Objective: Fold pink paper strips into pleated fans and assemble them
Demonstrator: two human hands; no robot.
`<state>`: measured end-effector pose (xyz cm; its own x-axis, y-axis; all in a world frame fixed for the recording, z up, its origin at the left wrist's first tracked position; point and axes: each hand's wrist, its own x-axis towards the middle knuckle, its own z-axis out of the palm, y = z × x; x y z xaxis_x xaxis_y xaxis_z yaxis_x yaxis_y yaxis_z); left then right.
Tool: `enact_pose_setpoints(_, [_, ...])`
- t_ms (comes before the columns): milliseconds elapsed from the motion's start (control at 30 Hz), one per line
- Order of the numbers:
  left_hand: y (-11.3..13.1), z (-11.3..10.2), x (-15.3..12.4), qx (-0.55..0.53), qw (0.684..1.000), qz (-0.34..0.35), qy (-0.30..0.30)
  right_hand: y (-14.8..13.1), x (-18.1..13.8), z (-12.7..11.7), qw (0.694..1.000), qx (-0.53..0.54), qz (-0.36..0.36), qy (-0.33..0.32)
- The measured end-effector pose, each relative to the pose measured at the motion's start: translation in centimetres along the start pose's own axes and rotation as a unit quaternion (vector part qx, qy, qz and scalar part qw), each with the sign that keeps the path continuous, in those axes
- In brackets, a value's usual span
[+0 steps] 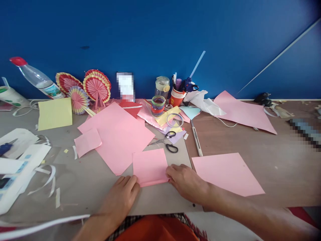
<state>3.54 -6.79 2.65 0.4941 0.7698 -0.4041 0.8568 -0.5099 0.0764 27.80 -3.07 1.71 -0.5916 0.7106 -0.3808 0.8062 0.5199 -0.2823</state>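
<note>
A small pink paper square (149,165) lies on the grey mat (100,187) in front of me, with a narrow fold along its near edge. My left hand (122,198) rests at its near left corner, fingers curled and pressing the fold. At the near right corner my right hand (186,180) pinches the folded edge with its fingertips. Behind the square lies a big pink sheet (116,135), and another pink sheet (227,172) sits to the right.
Scissors (167,142) and a craft knife (197,139) lie just beyond the square. Paper fans (96,85), a tape roll (157,105), a red cup of pens (177,95), a jar, a bottle (37,77) and a yellow sheet (55,113) line the blue wall. White scraps lie left.
</note>
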Motion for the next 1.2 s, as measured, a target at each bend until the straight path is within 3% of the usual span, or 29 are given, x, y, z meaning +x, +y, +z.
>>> enact_pose_setpoints(100, [-0.1,0.5,-0.1,0.009,1.0,0.002,0.014,0.1,-0.3,0.6,0.995,-0.047,-0.068,0.051])
enact_pose_setpoints(200, [-0.2,1.0,-0.2,0.021,0.999,0.004,0.028,0.5,-0.3,0.9,0.992,-0.053,-0.095,0.057])
enact_pose_setpoints(533, [-0.6,2.3,-0.5,-0.042,0.991,0.006,0.13,0.2,0.4,0.3,0.998,-0.047,-0.049,0.018])
enact_pose_setpoints(700, [0.1,1.7,-0.3,0.001,0.992,0.003,0.123,-0.2,0.5,-0.2,0.985,-0.127,-0.119,-0.019])
enact_pose_setpoints(933, [0.1,1.9,-0.3,0.01,0.988,0.016,0.154,0.2,0.3,-0.5,0.999,-0.031,-0.006,0.008])
enact_pose_setpoints(1200, [0.0,2.0,-0.3,-0.009,0.988,0.008,0.151,0.8,0.7,-0.4,0.998,-0.006,-0.069,-0.003])
